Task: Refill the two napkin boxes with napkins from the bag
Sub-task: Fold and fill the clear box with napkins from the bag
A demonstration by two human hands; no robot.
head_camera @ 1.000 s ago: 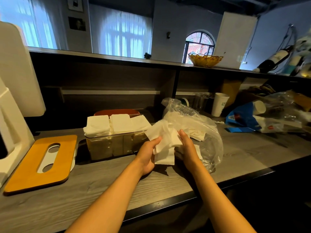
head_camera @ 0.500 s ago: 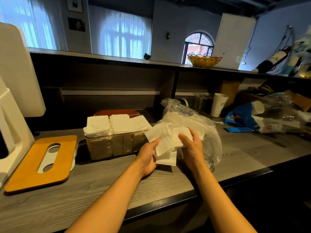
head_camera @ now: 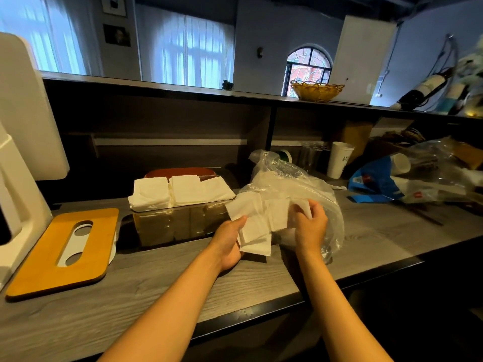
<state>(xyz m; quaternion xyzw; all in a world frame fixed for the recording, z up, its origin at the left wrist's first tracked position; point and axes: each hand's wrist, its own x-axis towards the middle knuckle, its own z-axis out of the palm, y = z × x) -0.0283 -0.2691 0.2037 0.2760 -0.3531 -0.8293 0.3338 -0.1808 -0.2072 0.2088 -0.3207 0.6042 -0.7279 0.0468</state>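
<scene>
Napkins (head_camera: 254,226): loose fan, held before the bag (head_camera: 295,184).
Left hand (head_camera: 230,241): grips them from below.
Right hand (head_camera: 311,223): pinches one napkin.
Box (head_camera: 180,220): left of both hands, nearer the left.

left hand (head_camera: 230,241) thumb up, gripping | right hand (head_camera: 311,226) fingers (head_camera: 317,209) pinching (both forearms outstretched)

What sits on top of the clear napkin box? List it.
White napkin stacks rise above the rim of the clear napkin box. A red-brown lid shows behind; the stacks hide what it rests on.
</scene>
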